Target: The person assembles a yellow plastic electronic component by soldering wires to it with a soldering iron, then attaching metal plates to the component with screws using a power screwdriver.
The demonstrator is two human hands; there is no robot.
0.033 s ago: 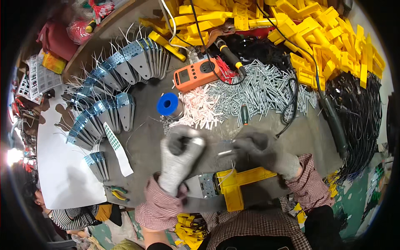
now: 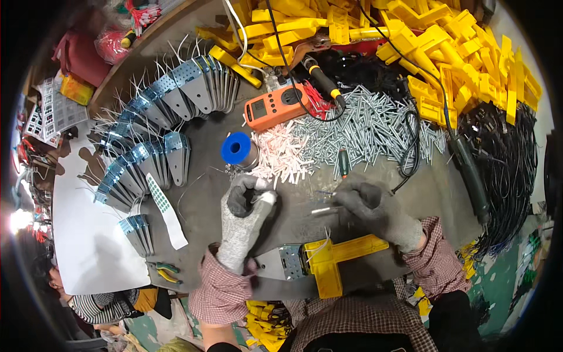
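Observation:
My left hand (image 2: 243, 202), in a grey glove with dark finger coating, is raised above the table with its fingers curled; what they hold, if anything, is hidden. Across from it my right hand (image 2: 372, 208), gloved alike, is closed in a pinch and slightly blurred. A short silver rod (image 2: 322, 210) sticks out leftward from its fingers. Below and between both hands lies a yellow plastic part (image 2: 326, 276) with a long arm pointing right. Against its left side sits a perforated metal bracket (image 2: 292, 262) with a flat grey plate, and thin white wires (image 2: 319, 249) rise there.
Beyond my hands lie silver pins (image 2: 363, 129), pale pink sleeves (image 2: 281, 152), a blue-ended spool (image 2: 236, 148), an orange meter (image 2: 275, 107) and a small screwdriver (image 2: 343, 161). Metal brackets (image 2: 176, 152) line the left. Yellow parts (image 2: 434, 53) and black cables (image 2: 504, 164) fill the right. Pliers (image 2: 168, 271) lie near-left.
My left hand has moved slightly left and down, uncovering more of the grey plate. My right hand has shifted a little right, and the silver rod has moved slightly up and right with it.

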